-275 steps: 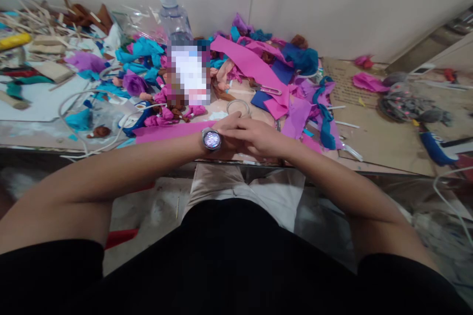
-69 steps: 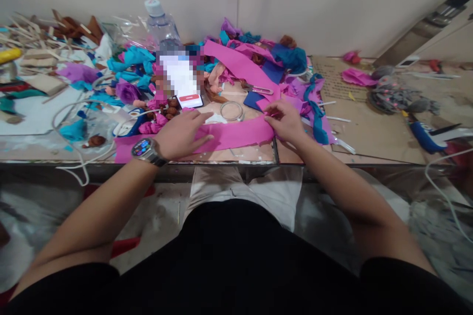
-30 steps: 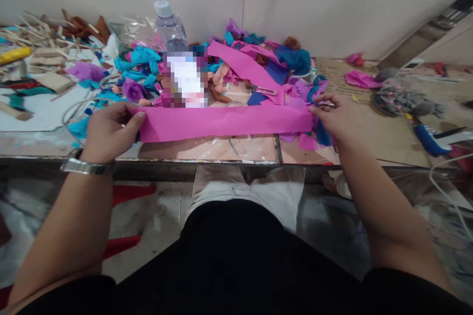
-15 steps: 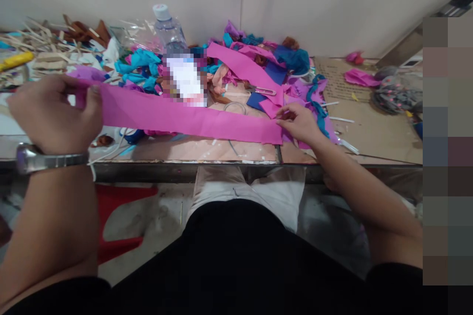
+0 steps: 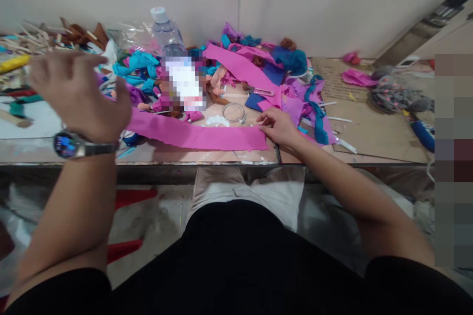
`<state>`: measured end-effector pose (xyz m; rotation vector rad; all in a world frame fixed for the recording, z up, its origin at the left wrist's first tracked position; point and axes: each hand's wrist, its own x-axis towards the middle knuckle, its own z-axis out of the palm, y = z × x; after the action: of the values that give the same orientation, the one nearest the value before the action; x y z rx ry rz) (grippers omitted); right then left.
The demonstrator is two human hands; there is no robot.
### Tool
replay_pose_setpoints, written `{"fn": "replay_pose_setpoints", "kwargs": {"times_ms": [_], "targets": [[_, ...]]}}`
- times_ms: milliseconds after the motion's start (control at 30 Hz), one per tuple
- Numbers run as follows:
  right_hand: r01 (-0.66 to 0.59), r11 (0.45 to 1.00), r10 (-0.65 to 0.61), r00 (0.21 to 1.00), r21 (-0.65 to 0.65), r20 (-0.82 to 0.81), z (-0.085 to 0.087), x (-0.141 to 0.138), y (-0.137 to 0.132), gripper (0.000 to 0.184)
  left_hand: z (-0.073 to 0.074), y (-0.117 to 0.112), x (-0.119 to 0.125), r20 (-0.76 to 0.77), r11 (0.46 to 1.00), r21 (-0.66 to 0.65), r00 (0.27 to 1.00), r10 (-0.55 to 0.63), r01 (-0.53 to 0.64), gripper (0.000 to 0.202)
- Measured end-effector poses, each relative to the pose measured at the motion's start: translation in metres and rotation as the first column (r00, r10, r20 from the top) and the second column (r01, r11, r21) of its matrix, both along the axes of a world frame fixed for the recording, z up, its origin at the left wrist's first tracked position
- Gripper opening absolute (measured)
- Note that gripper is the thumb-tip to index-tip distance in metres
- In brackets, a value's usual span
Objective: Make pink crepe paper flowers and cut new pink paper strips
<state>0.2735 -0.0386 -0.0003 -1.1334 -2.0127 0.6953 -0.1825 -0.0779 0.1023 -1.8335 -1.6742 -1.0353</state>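
A long pink crepe paper strip (image 5: 207,138) stretches along the front of the table. Its right end is pinched between the thumb and fingers of my right hand (image 5: 279,128). Over the strip's left end hovers my left hand (image 5: 83,96), fingers and thumb spread, nothing visible in its grasp; it hides that end. Behind my right hand lie small thread snips (image 5: 263,91) and a coiled wire ring (image 5: 233,112). Another pink strip (image 5: 236,65) rests on the heap of coloured paper scraps (image 5: 142,65) further back.
A clear bottle (image 5: 167,32) with a white cap stands by the wall, a blurred bright-screened phone (image 5: 185,81) before it. Thin wooden sticks (image 5: 27,42) pile up at the left. Cardboard (image 5: 364,128) covers the right side, with a grey patterned bundle (image 5: 391,93) on it.
My left hand has let go of the strip, opened and shifted right and up. My right hand has drawn the strip's right end slightly left and nearer the table's front edge.
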Motion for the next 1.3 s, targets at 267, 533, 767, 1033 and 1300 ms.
{"fn": "replay_pose_setpoints", "kwargs": {"times_ms": [267,533,767,1033,1300], "targets": [[-0.044,0.987,0.040,0.999,0.154,0.032,-0.004,-0.004,-0.003,0.014,-0.053,-0.046,0.182,-0.102,0.731,-0.523,0.820,-0.563,0.437,0.052],[-0.051,0.991,0.049,0.999,0.122,0.013,-0.006,0.002,-0.011,0.015,-0.089,-0.057,0.240,-0.040,0.622,-0.661,0.809,-0.587,0.419,0.071],[-0.024,0.991,0.029,0.999,0.134,-0.031,-0.002,0.004,-0.015,0.013,-0.088,-0.056,0.238,-0.028,0.612,-0.673,0.813,-0.582,0.415,0.070],[-0.125,0.988,0.130,0.990,0.095,-0.054,0.002,0.005,-0.022,0.018,-0.091,-0.055,0.240,-0.016,0.599,-0.699,0.829,-0.559,0.391,0.080],[-0.013,0.999,0.014,1.000,0.031,-0.016,-0.004,0.006,-0.017,0.021,-0.091,-0.055,0.239,-0.002,0.602,-0.692,0.833,-0.553,0.398,0.077]]}}
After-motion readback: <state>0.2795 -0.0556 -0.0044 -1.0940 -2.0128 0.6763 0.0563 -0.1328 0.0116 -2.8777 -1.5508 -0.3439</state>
